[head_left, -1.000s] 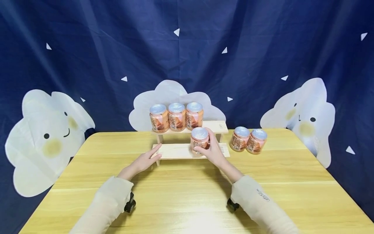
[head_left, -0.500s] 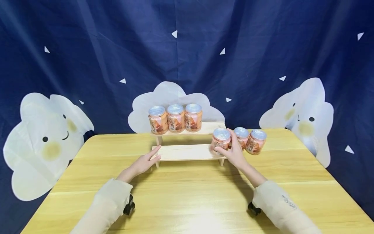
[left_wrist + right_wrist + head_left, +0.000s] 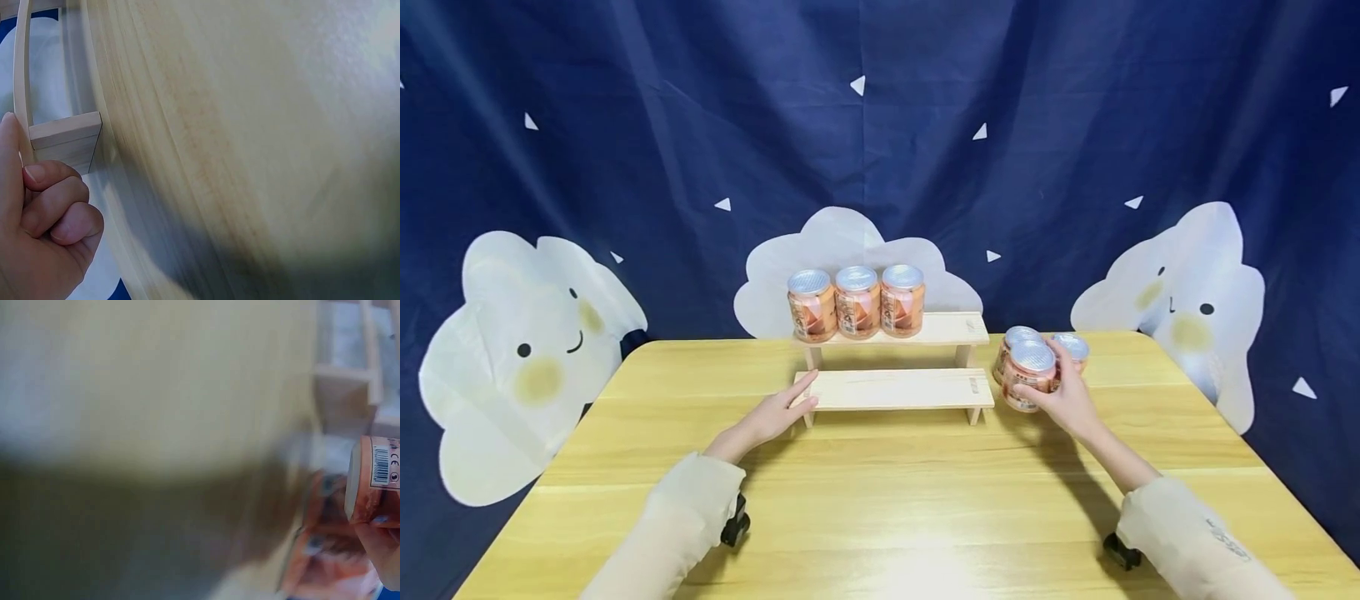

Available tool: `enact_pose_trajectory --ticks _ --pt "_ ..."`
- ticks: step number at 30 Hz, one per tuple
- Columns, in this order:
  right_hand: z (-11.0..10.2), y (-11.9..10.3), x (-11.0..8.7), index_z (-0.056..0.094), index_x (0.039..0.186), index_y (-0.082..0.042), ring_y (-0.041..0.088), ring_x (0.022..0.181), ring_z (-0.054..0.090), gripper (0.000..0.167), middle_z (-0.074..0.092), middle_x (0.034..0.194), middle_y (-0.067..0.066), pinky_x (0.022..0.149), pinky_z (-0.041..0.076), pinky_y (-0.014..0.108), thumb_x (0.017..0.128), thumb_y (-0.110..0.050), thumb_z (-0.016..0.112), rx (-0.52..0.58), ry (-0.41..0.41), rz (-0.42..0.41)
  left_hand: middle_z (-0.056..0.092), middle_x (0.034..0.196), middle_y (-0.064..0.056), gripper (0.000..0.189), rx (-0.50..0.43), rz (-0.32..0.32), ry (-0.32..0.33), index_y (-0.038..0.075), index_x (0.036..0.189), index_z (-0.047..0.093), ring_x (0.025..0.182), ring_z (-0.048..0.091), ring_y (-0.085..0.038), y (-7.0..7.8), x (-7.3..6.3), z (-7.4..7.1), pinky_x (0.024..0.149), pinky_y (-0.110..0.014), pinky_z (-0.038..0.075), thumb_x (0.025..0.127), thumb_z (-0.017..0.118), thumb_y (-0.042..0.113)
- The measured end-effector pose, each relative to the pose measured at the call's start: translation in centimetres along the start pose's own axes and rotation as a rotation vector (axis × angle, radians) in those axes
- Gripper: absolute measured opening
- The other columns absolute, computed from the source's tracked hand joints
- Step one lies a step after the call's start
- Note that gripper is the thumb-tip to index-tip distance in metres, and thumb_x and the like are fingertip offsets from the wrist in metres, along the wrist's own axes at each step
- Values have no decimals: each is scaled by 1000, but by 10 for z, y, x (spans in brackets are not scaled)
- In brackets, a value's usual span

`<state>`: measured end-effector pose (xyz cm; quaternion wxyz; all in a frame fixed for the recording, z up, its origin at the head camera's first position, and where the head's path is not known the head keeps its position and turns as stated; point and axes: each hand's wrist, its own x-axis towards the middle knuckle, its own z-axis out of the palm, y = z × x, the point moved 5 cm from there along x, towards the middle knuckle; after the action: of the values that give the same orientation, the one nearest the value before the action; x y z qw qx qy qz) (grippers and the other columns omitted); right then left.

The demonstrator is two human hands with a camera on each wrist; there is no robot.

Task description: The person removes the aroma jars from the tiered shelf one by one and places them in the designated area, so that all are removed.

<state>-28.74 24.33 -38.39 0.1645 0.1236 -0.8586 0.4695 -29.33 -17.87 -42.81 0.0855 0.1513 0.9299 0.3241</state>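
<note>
My right hand [image 3: 1067, 400] grips an orange-pink labelled can [image 3: 1028, 380] with a silver lid, held upright off the table in front of two similar cans, a left one [image 3: 1019, 334] and a right one [image 3: 1072, 346], which it partly hides. In the right wrist view the held can [image 3: 380, 481] shows a barcode and appears raised above the blurred pair. My left hand [image 3: 767, 417] pinches the left end of the lower board of a two-tier wooden stand [image 3: 887, 390]; in the left wrist view its other fingers [image 3: 56, 206] curl beneath the board.
Three matching cans [image 3: 857, 302] stand in a row on the stand's upper board, toward its left. The stand sits at the back of a wooden table [image 3: 880, 492]. Behind hangs a dark blue curtain [image 3: 925, 142] with cloud prints.
My right hand has carried the can from over the lower board rightward, off the stand and in front of the two cans on the table. My left hand stays on the stand.
</note>
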Motion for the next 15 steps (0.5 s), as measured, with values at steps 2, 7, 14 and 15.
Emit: enact_pose_trajectory --ticks 2,7,14,15 --pt "-8 10 -6 23 139 5 39 107 48 83 43 123 31 83 39 26 73 -1 73 -28 -4 21 29 145 -16 62 -1 2 -3 17 147 21 127 33 -43 0 1 0 103 -56 25 95 38 47" --pt "-30 29 -20 21 136 7 28 98 47 79 43 119 28 74 36 15 76 -6 72 -85 15 82 28 147 -14 62 -8 5 -4 16 147 21 128 31 -42 0 2 0 104 -55 24 95 39 46" --pt "-52 47 -30 21 135 8 5 96 43 78 42 120 29 77 34 14 77 -8 71 -120 36 117 29 146 -14 62 8 16 13 15 146 22 127 33 -42 -3 2 0 103 -55 25 96 38 46" --pt "-54 50 -31 20 135 8 12 99 45 79 41 120 31 82 36 18 77 -8 71 -125 35 132 29 146 -14 62 8 15 13 15 146 22 127 33 -42 -3 2 0 103 -55 25 96 38 46"
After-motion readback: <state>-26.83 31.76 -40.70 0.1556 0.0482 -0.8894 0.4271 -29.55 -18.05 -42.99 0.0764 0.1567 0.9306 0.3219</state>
